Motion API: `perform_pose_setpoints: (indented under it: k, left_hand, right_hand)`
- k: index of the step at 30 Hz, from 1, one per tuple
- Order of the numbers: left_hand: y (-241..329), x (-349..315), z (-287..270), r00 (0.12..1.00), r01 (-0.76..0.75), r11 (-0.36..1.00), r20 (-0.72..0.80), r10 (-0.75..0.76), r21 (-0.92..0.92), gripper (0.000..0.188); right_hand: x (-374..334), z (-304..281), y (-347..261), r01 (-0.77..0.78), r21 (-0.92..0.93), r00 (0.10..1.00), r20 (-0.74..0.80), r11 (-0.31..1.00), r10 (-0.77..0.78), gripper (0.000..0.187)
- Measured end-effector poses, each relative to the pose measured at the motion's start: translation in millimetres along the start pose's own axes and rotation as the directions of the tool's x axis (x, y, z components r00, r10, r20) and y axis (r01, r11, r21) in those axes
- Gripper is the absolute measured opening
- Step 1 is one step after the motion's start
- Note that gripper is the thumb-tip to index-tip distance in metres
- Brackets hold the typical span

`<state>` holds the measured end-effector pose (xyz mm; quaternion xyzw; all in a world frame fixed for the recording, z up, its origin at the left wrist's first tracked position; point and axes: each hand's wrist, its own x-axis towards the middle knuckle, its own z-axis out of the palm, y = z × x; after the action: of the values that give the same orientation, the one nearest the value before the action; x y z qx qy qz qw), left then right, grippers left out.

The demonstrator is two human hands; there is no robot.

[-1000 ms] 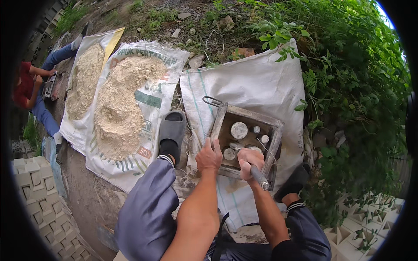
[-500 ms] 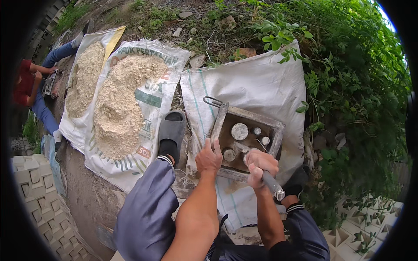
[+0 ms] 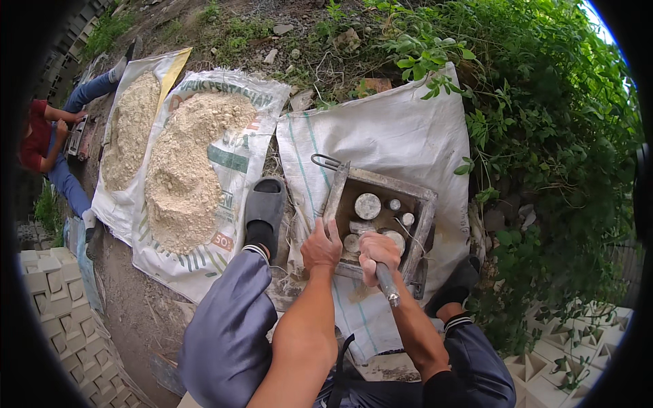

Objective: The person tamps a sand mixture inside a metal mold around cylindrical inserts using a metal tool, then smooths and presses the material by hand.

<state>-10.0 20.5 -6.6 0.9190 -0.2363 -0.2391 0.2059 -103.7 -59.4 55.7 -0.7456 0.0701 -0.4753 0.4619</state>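
Note:
A square, powder-coated mould box [image 3: 425, 197] stands on a white woven sack between my feet, a wire loop at its far left corner. Inside lie several round pale plugs, among them a large disc [image 3: 367, 206] and a small one [image 3: 407, 219]. My left hand [image 3: 322, 250] grips the box's left wall, fingers stretched along it. In my right hand [image 3: 379, 255], closed above the near part of the box, is a grey rod-like tool [image 3: 388, 287]. Its butt slants toward me; its working end reaches among the plugs, partly hidden by my hand.
Pale crumbly powder [image 3: 180, 177] is heaped on a printed sack [image 3: 262, 102] at left, with another heap [image 3: 132, 132] beyond. Farther left, a person in a red shirt [image 3: 35, 139] handles a similar box. Leafy plants [image 3: 544, 136] crowd the right; patterned blocks [image 3: 64, 313] stand at lower left.
My right hand has moved left and the rod-like tool has swung with it, its butt now lower left of before. A round plug formerly covered now shows. My left hand stays on the box.

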Motion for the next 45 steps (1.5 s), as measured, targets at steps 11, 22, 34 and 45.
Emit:
perform_pose_setpoints:
  k: [11, 22, 34, 45]
  left_hand:
    - [0, 0, -3, 1.000, -0.012, 1.000, -0.023, 0.012, -0.006, 0.043]
    - [1, -2, -1, 1.000, -0.002, 1.000, -0.008, 0.002, -0.029, 0.043]
    - [1, -4, -11, 1.000, -0.031, 0.999, -0.001, 0.031, -0.034, 0.054]
    - [67, -2, -35, 0.727, -0.640, 0.765, -0.379, 0.573, -0.069, 0.028]
  right_hand:
    - [21, -7, -22, -0.164, -0.064, 0.969, -0.200, 0.984, 0.148, 0.037]
    - [29, -10, -37, -0.180, 0.023, 0.964, -0.194, 0.983, 0.181, 0.032]
    - [46, -47, -76, -0.458, 0.345, 0.821, -0.190, 0.819, 0.539, 0.032]
    - [120, -145, -257, -0.761, -0.151, 0.646, -0.259, 0.631, 0.718, 0.031]
